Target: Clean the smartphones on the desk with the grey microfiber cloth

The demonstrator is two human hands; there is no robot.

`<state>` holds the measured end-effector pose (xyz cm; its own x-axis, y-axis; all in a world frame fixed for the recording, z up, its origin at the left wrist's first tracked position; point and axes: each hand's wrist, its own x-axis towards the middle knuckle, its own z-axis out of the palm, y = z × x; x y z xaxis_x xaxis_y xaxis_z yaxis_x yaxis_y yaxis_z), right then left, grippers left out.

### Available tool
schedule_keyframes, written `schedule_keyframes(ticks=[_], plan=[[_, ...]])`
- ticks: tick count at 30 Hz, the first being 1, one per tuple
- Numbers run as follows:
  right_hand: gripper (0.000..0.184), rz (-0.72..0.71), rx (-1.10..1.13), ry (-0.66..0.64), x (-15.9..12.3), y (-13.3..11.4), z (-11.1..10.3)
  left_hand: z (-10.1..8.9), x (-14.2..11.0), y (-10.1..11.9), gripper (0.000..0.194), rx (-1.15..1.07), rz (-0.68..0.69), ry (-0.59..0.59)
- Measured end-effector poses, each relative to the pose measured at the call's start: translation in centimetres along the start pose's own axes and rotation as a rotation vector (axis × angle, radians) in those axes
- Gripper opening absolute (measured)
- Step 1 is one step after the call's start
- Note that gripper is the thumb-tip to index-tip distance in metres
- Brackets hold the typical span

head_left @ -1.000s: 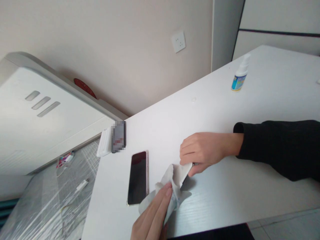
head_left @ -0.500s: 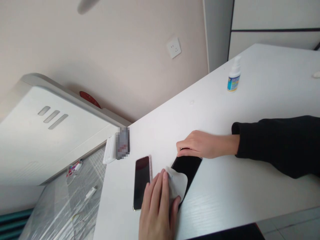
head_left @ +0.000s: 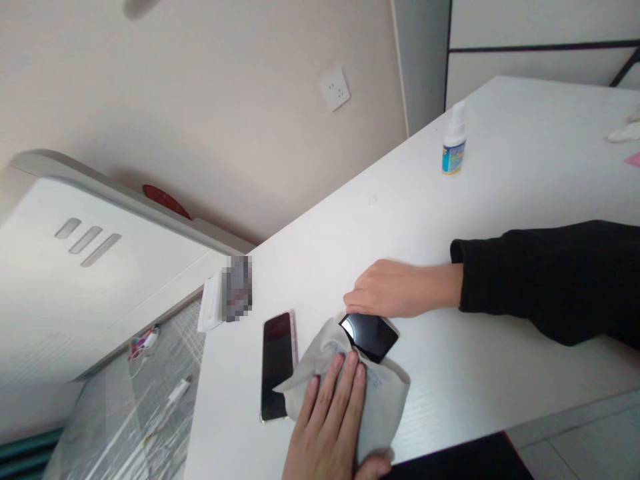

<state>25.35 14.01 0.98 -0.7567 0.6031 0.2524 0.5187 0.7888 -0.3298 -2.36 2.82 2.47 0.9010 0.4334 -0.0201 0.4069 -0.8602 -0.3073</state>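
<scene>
Head view: a grey soft cloth [head_left: 380,393] is pressed flat by the left hand [head_left: 330,427] with extended fingers over a black glossy phone [head_left: 370,335], whose far end is steadied under the right hand [head_left: 395,290] on the white desk [head_left: 500,373].

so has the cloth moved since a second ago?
Yes. The cloth was bunched up between both hands; it now lies spread flat under the left hand, covering most of the black phone, beside the pink phone.
</scene>
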Motion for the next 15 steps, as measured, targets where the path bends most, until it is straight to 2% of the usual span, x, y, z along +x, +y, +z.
schedule_keyframes(ticks=[3, 8, 11, 15], plan=[[0.031, -0.018, -0.024, -0.014, 0.0, 0.0, -0.1, -0.7, 2.1, -0.9, 0.088, -0.04, -0.011, -0.048], [0.026, -0.03, -0.05, -0.02, -0.1, 0.5, -0.5, -1.1, 6.0, -1.9, 0.076, -0.074, -0.026, -0.074], [0.03, -0.044, -0.05, -0.018, -0.1, 0.7, -0.6, -0.9, 5.8, -1.9, 0.072, -0.083, -0.043, -0.077], [0.034, -0.081, -0.033, -0.015, -0.3, 0.6, -0.6, -0.7, 3.6, -1.3, 0.07, -0.081, -0.132, -0.064]])
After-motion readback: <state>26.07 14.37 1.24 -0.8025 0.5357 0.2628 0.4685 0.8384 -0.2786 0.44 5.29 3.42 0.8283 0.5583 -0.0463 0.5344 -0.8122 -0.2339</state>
